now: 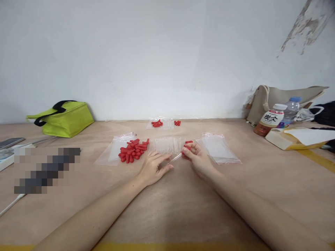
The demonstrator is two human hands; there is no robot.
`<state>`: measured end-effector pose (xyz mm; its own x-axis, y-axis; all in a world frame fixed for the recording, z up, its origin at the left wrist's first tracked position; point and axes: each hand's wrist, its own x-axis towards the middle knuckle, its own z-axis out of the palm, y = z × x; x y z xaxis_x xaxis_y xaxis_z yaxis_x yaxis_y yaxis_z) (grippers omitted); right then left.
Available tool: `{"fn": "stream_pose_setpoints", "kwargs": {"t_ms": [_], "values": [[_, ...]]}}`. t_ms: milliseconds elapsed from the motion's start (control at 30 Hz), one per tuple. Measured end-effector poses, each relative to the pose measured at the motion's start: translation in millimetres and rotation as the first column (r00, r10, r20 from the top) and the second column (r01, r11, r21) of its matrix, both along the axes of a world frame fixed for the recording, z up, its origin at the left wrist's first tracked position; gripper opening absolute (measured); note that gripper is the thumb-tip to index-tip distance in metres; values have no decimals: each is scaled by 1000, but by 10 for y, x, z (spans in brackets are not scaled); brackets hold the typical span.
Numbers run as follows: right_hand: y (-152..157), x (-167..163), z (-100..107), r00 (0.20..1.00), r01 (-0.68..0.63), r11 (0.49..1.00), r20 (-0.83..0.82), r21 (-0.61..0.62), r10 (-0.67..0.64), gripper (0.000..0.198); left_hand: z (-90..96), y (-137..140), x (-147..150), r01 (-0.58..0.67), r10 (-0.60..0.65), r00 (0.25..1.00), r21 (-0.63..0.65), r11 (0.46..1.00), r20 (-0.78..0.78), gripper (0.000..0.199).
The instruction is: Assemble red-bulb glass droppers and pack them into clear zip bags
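My right hand [200,158] pinches a glass dropper [176,158] by its red rubber bulb end. The dropper's clear tube slants down and left toward my left hand [154,169]. That hand hovers low or rests over the table with its fingers stretched and the thumb apart; the tube's tip ends near its fingertips, and I cannot tell whether they touch. Just behind both hands lies a row of clear glass tubes [165,144]. Left of the row is a heap of red rubber bulbs [131,151], partly on clear zip bags [110,153].
More zip bags [218,150] lie to the right. By the wall are a clear bag with droppers [167,124], a lime-green cooler bag [69,120] at left, and a drink bottle [270,120], a beige bag [282,96] and an open carton [293,137] at right. A phone [12,142] lies far left.
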<state>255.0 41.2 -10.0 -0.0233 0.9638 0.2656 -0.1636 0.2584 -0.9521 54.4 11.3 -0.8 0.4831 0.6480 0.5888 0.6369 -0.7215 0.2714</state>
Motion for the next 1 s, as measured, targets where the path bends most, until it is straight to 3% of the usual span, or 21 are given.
{"fn": "stream_pose_setpoints", "kwargs": {"t_ms": [100, 133, 167, 300, 533, 667, 800, 900, 1000], "values": [[311, 251, 182, 945, 239, 969, 218, 57, -245, 36, 4, -10, -12, -46, 47, 999, -26, 999, 21, 37], [432, 367, 244, 852, 317, 939, 397, 129, -342, 34, -1, -10, -15, -46, 46, 999, -33, 998, 12, 33], [548, 481, 295, 698, 366, 911, 591, 190, -404, 33, -8, -9, -16, -34, 34, 999, -39, 999, -6, 29], [863, 744, 322, 504, 425, 880, 752, 211, -424, 23, -38, 4, -13, 33, -36, 997, -45, 998, -70, 20], [916, 599, 104, 276, 417, 867, 871, 273, -407, 17, -52, 25, -19, 28, -34, 994, -57, 998, -101, 19], [821, 564, 111, 252, 353, 875, 867, 331, -430, 23, -58, 27, -12, 21, -28, 994, -73, 997, -107, 18], [625, 505, 136, 349, 113, 923, 855, 368, -383, 19, -69, 10, 1, -11, 7, 995, -42, 999, -101, 17], [493, 486, 95, 413, -100, 908, 847, 407, -335, 15, -68, 4, -16, -163, 164, 981, 21, 986, -103, 12], [441, 507, 23, 413, -143, 885, 839, 444, -354, 10, -31, 36, -93, -396, 406, 907, 101, 913, -114, 11]]}}
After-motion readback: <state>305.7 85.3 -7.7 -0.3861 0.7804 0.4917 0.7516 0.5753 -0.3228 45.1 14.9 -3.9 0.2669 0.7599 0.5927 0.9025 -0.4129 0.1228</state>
